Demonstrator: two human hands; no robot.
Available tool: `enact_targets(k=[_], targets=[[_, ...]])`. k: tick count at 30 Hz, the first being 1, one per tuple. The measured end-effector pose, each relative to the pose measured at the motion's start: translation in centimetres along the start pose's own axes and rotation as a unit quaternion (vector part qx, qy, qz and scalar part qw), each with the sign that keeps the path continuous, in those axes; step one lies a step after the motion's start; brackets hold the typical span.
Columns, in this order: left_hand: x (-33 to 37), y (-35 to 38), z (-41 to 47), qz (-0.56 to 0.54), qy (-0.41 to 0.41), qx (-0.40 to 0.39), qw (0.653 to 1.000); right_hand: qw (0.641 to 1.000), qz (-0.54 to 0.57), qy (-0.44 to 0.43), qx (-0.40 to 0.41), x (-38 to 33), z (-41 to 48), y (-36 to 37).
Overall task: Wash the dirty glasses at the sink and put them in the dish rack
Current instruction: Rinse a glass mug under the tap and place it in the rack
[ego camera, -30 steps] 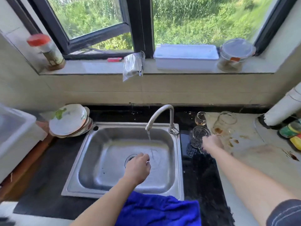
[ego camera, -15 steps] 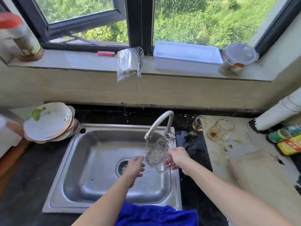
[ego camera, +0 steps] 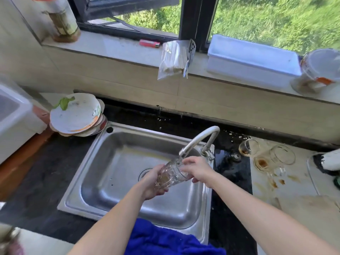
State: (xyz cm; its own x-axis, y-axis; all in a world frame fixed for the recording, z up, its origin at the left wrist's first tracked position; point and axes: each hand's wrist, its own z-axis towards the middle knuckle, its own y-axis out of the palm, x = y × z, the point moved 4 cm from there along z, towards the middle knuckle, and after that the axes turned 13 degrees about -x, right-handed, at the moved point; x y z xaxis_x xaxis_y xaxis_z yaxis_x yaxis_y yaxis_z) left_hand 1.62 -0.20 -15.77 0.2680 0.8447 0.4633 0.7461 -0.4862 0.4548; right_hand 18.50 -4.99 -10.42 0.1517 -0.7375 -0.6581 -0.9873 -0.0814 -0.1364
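Over the steel sink basin [ego camera: 114, 181], both hands hold one clear patterned drinking glass [ego camera: 170, 176], tilted, its mouth up under the spout of the curved metal tap [ego camera: 198, 138]. Left hand [ego camera: 153, 183] cups the base end, fingers wrapped round it. Right hand [ego camera: 197, 171] closes on the rim end, its fingertips partly hidden behind the glass. Water flow at the spout hard to make out.

Count on the stained pale worktop [ego camera: 294, 186], far right: two more dirty glasses, one small glass with brown dregs [ego camera: 248, 147] and one larger clear mug [ego camera: 276, 159] lying on its side beside it. Far left of the sink: one stack of dirty white plates [ego camera: 77, 115], number in the stack unclear. One blue cloth [ego camera: 165, 240] drapes the near sink edge, cut off at the bottom. White dish rack [ego camera: 12, 118] at the left edge, only partly in view.
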Motion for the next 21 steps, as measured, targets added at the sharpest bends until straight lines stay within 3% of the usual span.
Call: enact_targets(k=[5, 10, 14, 17, 21], targets=[[0.6, -0.3, 0.4, -0.146, 0.077, -0.062, 0.984, 0.998, 0.048, 0.029, -0.018, 0.3, 0.1, 0.2], [1.3, 0.7, -0.5, -0.121, 0.052, -0.093, 0.987, 1.000, -0.004, 0.001, 0.007, -0.9, -0.1, -0.3], [1.7, 0.4, -1.0, -0.190, 0.125, -0.087, 0.970, 0.999, 0.046, 0.016, -0.010, -0.6, 0.1, 0.0], [1.5, 0.3, -0.8, -0.145, 0.144, -0.061, 0.977, 0.998, 0.043, 0.020, -0.042, -0.6, -0.2, 0.4], [1.7, 0.6, -0.7, -0.079, 0.075, -0.030, 0.994, 0.998, -0.039, -0.055, -0.018, -2.5, -0.5, 0.2]])
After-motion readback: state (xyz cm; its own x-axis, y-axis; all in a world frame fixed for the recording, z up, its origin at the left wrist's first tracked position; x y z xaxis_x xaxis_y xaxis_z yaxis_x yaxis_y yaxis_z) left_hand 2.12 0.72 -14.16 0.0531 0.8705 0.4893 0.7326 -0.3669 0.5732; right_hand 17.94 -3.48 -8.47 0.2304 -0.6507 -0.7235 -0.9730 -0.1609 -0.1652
